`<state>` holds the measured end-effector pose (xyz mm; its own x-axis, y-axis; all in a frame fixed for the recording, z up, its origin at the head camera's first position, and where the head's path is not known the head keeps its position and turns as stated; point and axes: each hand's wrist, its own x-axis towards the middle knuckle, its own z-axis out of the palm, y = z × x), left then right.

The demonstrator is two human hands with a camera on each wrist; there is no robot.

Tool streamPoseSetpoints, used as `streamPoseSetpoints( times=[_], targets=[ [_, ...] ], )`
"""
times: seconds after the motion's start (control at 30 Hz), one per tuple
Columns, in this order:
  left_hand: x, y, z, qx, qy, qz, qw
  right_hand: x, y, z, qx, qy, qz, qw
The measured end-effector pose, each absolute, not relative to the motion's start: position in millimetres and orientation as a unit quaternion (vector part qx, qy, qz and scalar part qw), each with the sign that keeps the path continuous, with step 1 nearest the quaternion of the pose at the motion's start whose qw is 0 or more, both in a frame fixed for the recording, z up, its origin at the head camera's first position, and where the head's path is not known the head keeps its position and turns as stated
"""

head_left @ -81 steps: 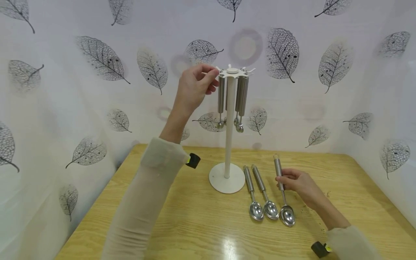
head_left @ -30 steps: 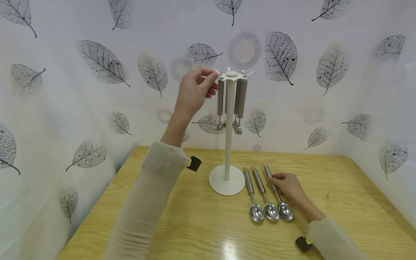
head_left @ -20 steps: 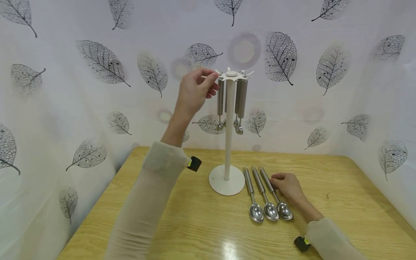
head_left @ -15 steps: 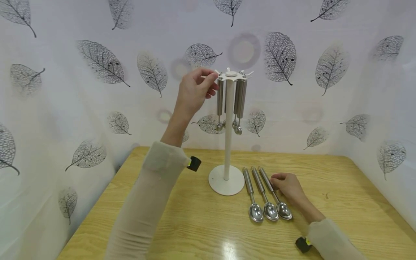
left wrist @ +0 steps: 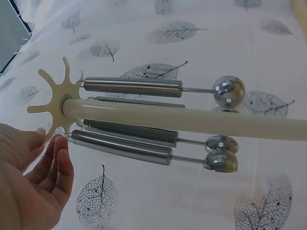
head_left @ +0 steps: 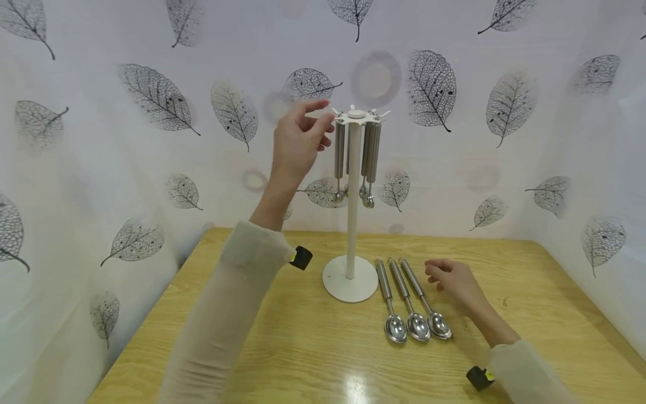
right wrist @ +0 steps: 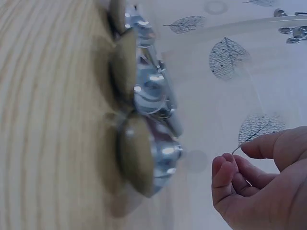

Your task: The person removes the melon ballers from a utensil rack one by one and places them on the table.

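Note:
My left hand (head_left: pixel 298 137) is at the top of a white stand (head_left: pixel 353 224), index finger raised and thumb by one of the hooks. In the left wrist view its thumb and fingers are around a hook tip beside a hanging steel scoop (left wrist: pixel 122 147); whether they touch it is hard to tell. Several round-bowled scoops hang from the hook ring (left wrist: pixel 57 103). Three larger oval-bowled scoops lie side by side right of the base: left (head_left: pixel 396 328), middle (head_left: pixel 418 326), right (head_left: pixel 438 325). Just right of the last handle, my right hand (head_left: pixel 456 283) hovers with loosely bent fingers, holding nothing.
The stand's round white base (head_left: pixel 350 279) sits on a yellow wooden table (head_left: pixel 282 336). A white curtain with dark leaf prints (head_left: pixel 434 90) encloses the back and sides. Each wrist carries a small black device, left (head_left: pixel 301 258) and right (head_left: pixel 479 379).
My right hand brought the third scoop left beside the other two, let go, then moved slightly away to the right. The left index finger lifted from the hook ring.

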<state>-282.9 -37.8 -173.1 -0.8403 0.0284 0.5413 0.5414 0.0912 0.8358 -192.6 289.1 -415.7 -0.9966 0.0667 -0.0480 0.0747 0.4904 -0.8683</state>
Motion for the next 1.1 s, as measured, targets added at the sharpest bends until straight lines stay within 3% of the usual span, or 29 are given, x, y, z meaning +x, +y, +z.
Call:
streamPoseSetpoints(
  times=[0.23,0.53,0.8,1.1],
  targets=[
    [-270,-29,-176,-0.208,-0.693,-0.636,0.267,-191,289,-399,0.010,0.843,-0.538,-0.003],
    [-247,-9,-182,-0.280,-0.721,-0.525,0.356,-188,277,-369,-0.037,0.826,-0.563,-0.014],
    [-245,4,-181,-0.269,-0.768,-0.444,0.376,-193,258,-341,-0.072,0.816,-0.573,-0.032],
    [-246,5,-178,-0.260,-0.751,-0.490,0.358,-201,240,-317,-0.085,0.799,-0.594,-0.039]
  ],
)
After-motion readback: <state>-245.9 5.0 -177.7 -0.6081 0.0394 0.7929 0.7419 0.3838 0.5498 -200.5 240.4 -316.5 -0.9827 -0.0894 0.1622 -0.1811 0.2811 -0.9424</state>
